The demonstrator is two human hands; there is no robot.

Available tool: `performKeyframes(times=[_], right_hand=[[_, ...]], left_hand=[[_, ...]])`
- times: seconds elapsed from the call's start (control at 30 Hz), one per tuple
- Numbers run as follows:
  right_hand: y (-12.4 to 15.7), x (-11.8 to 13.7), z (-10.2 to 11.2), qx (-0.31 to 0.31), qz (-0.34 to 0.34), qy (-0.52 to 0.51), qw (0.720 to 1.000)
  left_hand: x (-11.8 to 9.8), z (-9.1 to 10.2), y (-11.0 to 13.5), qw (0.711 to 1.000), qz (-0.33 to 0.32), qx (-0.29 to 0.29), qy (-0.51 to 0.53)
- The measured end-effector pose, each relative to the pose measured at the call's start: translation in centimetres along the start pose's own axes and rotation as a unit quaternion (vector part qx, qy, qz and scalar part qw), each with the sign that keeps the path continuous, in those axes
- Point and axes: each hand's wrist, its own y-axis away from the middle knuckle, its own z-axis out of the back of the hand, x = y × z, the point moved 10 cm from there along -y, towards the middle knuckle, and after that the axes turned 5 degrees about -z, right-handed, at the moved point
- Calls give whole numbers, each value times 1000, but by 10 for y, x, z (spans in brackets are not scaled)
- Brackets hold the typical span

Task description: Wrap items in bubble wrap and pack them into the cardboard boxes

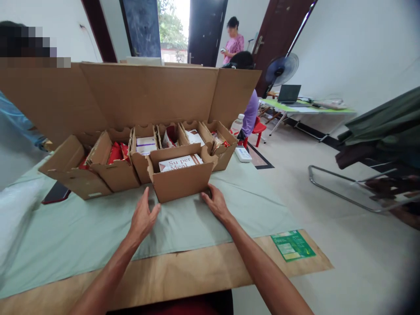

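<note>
A small cardboard box (183, 181) stands at the front of a row of similar open-topped boxes, with a white carton (180, 162) lettered "Super Meal" inside. My left hand (143, 215) is open just left of its lower corner, thumb and fingers apart. At its lower right corner is my right hand (216, 203), also open, fingertips at or very near the cardboard; contact is hard to tell. Behind, the other boxes hold red packets (117, 153), a white box with a purple stripe (146, 145) and a shiny wrapped item (219, 143).
A tall cardboard panel (151, 94) rises behind the boxes. On the green cloth (183, 223) lie a dark phone (56, 192) and a white device (243, 154), near a bottle (236, 124). A green leaflet (293, 246) lies on the wooden edge. Other people are beyond the table.
</note>
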Motion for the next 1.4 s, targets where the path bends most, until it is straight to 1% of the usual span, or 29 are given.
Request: performKeyframes(times=[0.07, 0.13, 0.2, 0.27, 0.33, 0.37, 0.5, 0.6, 0.67, 0.8, 0.9, 0.97, 1.03, 1.1, 1.2, 1.27, 1.3, 1.4], right_hand=[[19, -8, -6, 6, 1, 67, 998], [30, -10, -13, 20, 7, 122, 992], [35, -8, -18, 27, 13, 167, 986], [39, -5, -20, 24, 16, 208, 978], [47, -5, -17, 13, 14, 248, 969], [54, -7, -13, 4, 10, 267, 964], [92, -24, 14, -43, -32, 340, 939], [123, -38, 35, -73, -67, 382, 919], [140, -43, 44, -82, -83, 402, 908], [167, -49, 54, -88, -100, 430, 893], [182, -50, 62, -93, -103, 440, 887], [185, -51, 71, -88, -98, 441, 888], [176, -56, 84, -72, -95, 436, 892], [157, -63, 103, -63, -106, 430, 894], [124, -75, 131, -78, -131, 422, 894], [111, -84, 138, -88, -142, 414, 895], [109, -88, 138, -90, -150, 411, 895], [121, -103, 137, -92, -185, 396, 895]], left_hand=[[13, 8, 30, 999, 3, 18, -41], [21, 14, 62, 997, 2, 43, -70], [20, 18, 87, 989, -17, 73, -130], [14, 19, 105, 970, -49, 102, -214], [10, 20, 116, 948, -73, 121, -284], [10, 21, 120, 942, -77, 123, -302], [11, 29, 135, 928, -86, 123, -340], [10, 35, 151, 925, -94, 117, -349], [10, 40, 163, 927, -92, 110, -348], [5, 51, 183, 930, -83, 87, -348], [1, 56, 190, 933, -78, 63, -346], [-2, 58, 190, 935, -74, 52, -342], [-3, 58, 189, 937, -69, 46, -339], [-2, 59, 187, 939, -63, 46, -335], [-1, 61, 186, 948, -51, 44, -311], [0, 63, 185, 954, -45, 42, -294], [0, 63, 185, 955, -44, 42, -290], [-3, 63, 186, 956, -41, 43, -288]])
